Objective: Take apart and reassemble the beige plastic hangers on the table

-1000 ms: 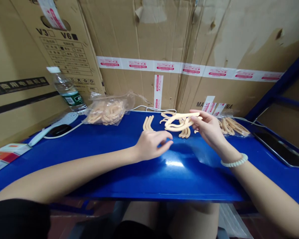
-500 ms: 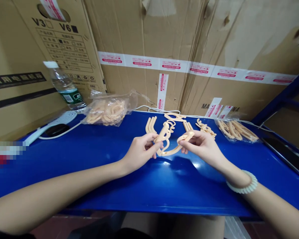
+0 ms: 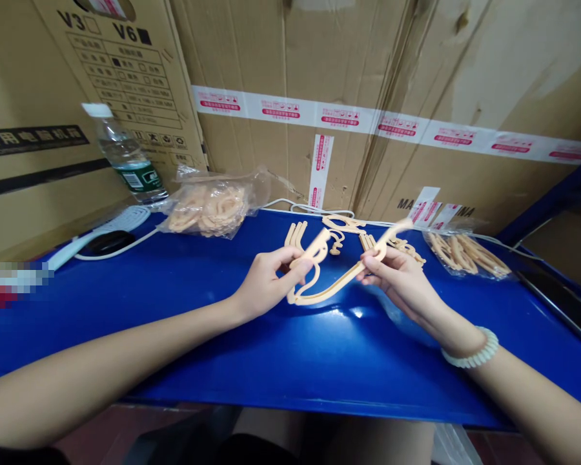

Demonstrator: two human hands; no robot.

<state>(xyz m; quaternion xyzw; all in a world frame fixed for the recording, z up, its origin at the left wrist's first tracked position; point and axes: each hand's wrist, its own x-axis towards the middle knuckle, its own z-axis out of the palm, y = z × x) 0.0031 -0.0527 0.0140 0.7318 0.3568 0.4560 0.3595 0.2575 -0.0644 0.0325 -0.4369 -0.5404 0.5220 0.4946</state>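
Observation:
Between my hands is a beige, curved, hanger-like frame [image 3: 336, 287], with looped parts and a long bowed bar that meet low on the left. My left hand [image 3: 266, 282] is closed, thumb and fingers pinching the looped left part. My right hand [image 3: 401, 276] pinches the right end of the bowed bar, whose tip sticks up past the fingers. Behind the hands on the blue table [image 3: 223, 361] lie several bent beige bars [image 3: 296, 234], a flat looped piece [image 3: 343, 224] and small hook-shaped pieces [image 3: 336, 242]. More small beige parts [image 3: 409, 248] are partly hidden behind my right hand.
A clear bag of beige parts [image 3: 208, 210] lies back left, near a water bottle [image 3: 133, 165] and a white fan-shaped object [image 3: 121, 226]. Another bag of parts [image 3: 465, 254] and a dark phone-like slab [image 3: 561, 300] are right. Cardboard boxes [image 3: 295, 51] stand behind the table.
My hands have moved slightly apart, and the frame is spread wider. Its right end has swung upward and outward. The view has shifted a little.

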